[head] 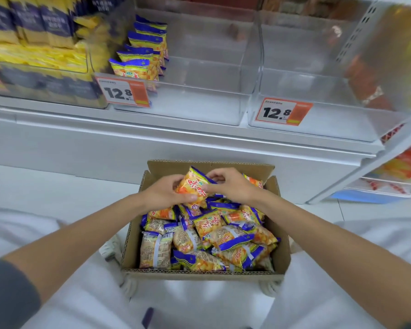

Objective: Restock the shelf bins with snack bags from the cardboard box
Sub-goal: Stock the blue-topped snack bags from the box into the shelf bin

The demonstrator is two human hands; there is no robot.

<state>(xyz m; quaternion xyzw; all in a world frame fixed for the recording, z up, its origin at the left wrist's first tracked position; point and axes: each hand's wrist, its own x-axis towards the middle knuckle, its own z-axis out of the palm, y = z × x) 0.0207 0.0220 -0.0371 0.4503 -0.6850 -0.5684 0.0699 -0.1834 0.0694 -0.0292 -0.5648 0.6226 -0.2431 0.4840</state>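
Nearest me sits the cardboard box; left grip and right grip both pinch one snack bag above its far end, long axis near-to-far. Beyond and higher lies the shelf bin; its standing row is leftward, nearer my left grip.

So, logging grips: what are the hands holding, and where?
One orange-and-yellow plastic snack bag: left hand grips its left side, right hand its upper right edge.

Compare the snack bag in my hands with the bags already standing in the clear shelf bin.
The held yellow-and-blue snack bag is tilted above the brown cardboard box, gripped by left hand and right hand; the shelf bags stand upright in a clear plastic bin. The held bag is single; the shelf bags form a row. Same packaging.
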